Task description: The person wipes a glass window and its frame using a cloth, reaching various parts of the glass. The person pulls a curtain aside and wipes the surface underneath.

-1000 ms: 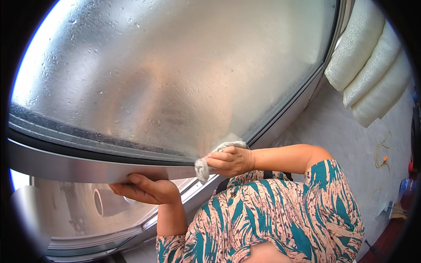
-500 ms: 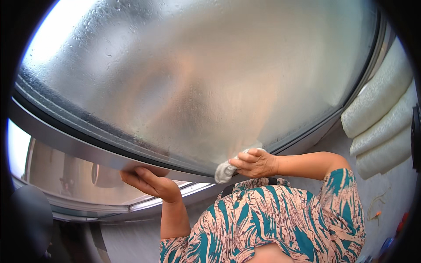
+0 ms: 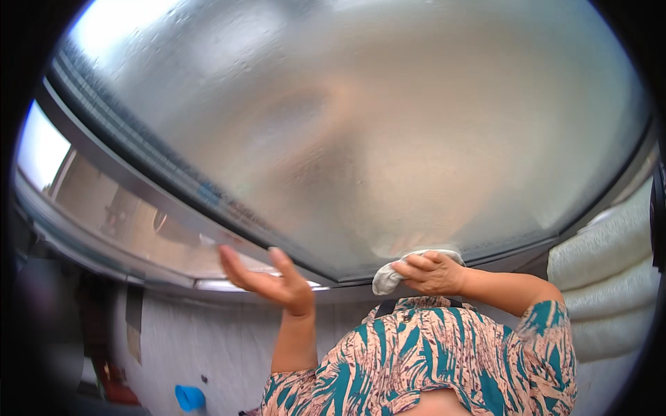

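A large wet window pane (image 3: pixel 416 152), misty and dotted with droplets, fills the view ahead. My right hand (image 3: pixel 433 272) is closed on a whitish cloth (image 3: pixel 387 279) and presses it near the lower edge of the glass. Part of the cloth shows above my fingers and part hangs out to their left. My left hand (image 3: pixel 274 281) is raised with its fingers apart, holding nothing, just below the grey window frame (image 3: pixel 173 197). Whether its fingertips touch the frame I cannot tell.
Cream padded fabric folds (image 3: pixel 603 270) hang at the right. Behind the frame on the left runs a lower sill with another pane (image 3: pixel 125 215). A blue plastic container (image 3: pixel 189 397) stands at the lower left, on a grey floor (image 3: pixel 222 340).
My right hand and the cloth have shifted right along the lower glass. My left hand has let go of the frame and its fingers have spread. The whole view has turned.
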Tool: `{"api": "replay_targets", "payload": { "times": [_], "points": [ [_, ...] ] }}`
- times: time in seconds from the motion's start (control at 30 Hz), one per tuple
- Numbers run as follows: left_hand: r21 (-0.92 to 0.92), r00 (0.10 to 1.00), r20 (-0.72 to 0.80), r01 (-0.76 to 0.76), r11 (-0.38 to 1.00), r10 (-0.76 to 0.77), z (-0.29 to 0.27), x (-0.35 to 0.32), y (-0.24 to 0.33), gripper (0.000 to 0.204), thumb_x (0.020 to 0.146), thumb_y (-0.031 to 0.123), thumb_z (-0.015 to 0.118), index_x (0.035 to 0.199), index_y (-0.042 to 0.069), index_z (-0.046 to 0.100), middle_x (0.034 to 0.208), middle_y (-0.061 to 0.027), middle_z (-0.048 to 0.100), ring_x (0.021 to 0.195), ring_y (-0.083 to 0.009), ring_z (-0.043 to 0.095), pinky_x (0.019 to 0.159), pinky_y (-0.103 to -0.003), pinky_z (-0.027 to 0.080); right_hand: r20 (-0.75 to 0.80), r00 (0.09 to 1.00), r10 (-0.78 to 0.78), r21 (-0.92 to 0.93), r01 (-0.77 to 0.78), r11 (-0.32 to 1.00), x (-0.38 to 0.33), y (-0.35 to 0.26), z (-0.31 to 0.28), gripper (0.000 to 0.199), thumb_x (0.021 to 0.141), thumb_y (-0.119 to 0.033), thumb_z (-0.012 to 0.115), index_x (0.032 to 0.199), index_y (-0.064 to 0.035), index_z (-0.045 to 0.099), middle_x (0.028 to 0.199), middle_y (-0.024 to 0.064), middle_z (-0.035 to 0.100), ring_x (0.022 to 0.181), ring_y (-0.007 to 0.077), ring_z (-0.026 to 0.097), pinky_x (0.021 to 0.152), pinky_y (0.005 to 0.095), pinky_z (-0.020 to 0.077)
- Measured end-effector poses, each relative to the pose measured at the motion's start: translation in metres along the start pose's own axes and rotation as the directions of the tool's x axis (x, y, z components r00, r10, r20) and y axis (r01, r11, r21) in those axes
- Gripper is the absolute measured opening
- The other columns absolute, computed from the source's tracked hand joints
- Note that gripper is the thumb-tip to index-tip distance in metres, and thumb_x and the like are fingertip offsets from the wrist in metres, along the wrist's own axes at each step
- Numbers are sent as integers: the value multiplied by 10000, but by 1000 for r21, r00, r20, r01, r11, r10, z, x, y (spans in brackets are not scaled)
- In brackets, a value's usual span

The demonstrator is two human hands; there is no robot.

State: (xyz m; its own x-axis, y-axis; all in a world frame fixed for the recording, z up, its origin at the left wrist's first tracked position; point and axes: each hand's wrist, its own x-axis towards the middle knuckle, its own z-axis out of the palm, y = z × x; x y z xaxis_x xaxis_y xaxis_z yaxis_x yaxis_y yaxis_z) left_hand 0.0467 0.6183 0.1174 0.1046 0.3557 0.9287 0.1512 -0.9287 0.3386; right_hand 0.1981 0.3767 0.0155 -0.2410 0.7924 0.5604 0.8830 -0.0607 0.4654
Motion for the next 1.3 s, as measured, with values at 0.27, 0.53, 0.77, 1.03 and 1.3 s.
{"api": "replay_targets", "payload": {
  "times": [0.27,0.53,0.77,1.03,1.3],
  "points": [
    [-495,909,204,-225,839,364,8,-48,39,631,808,233,730,1352,66,456,1378,-191,407,1301,-360,378,1042,-470,353,-459,829,319,58,-330,942,57,34,-58,230,684,-250,766,904,-223,704,1269,0,589,1053,190,484,834,321,351],
    [-657,759,301,-274,702,577,30,-59,56,767,738,490,759,1366,151,477,1476,-167,370,1379,-378,318,1120,-515,259,-305,840,449,441,-293,848,63,7,-40,359,676,-99,737,1026,-66,665,1177,125,581,1086,277,544,851,360,471],
    [-611,762,297,-311,728,576,39,-59,43,627,723,338,787,1286,191,551,1410,-152,412,1364,-376,324,1074,-485,356,135,828,545,854,-376,359,82,7,-69,567,685,-61,737,1219,8,559,1302,220,464,1145,362,525,939,393,471],
    [-412,816,315,-344,844,486,16,-71,-27,539,676,59,755,1167,171,563,1289,-104,492,1211,-349,474,995,-439,429,506,655,562,846,-506,-172,42,1,-78,443,817,-10,645,1256,-25,584,1242,145,551,1048,211,631,867,300,518],
    [-151,969,-56,-247,957,241,-6,40,-62,743,816,183,720,1396,-19,303,1406,-204,290,1294,-373,340,1071,-475,299,608,333,720,737,-575,-356,-41,-14,-55,306,824,25,622,1130,19,622,1040,87,656,878,139,649,787,263,520]
  ]
}}
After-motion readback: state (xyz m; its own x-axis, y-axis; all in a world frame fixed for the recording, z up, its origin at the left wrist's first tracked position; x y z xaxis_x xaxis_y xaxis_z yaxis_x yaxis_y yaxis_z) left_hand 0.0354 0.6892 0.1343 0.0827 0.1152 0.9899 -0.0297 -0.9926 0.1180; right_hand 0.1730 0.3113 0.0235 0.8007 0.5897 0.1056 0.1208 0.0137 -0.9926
